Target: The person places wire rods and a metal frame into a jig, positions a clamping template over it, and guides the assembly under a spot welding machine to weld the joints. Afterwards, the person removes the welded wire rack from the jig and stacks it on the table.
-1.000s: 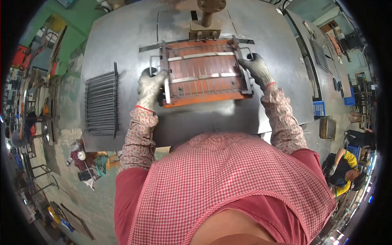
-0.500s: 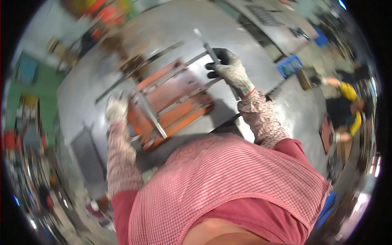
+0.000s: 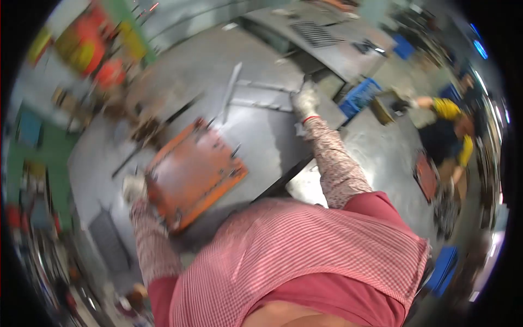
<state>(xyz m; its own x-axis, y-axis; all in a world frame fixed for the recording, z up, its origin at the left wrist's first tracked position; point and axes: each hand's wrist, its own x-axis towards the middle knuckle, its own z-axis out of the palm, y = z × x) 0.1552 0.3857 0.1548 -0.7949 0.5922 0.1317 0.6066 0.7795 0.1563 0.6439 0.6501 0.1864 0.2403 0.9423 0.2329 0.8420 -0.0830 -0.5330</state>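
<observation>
My right hand [image 3: 306, 102], in a pale glove, is closed on one end of a grey metal frame [image 3: 261, 104]. Two parallel bars of that frame run left from the hand to a crossbar, over the bare steel of the table. Whether the frame touches the tabletop I cannot tell. An orange fixture plate [image 3: 190, 166] with small clamps or stops along its edges lies nearer to me, at the left. Beside its left edge is my gloved left hand [image 3: 134, 188]; its fingers are blurred, so their position is unclear.
The large steel table [image 3: 261, 144] has a dark bar [image 3: 184, 109] and a brown clutter behind the plate. A blue basket [image 3: 359, 99] stands right of my right hand. Farther right, a co-worker in yellow and black [image 3: 449, 131] handles parts. Another bench [image 3: 348, 54] stands behind.
The metal frame has come off the orange plate and moved away to the back right with my right hand. My left hand stays by the plate's left edge.
</observation>
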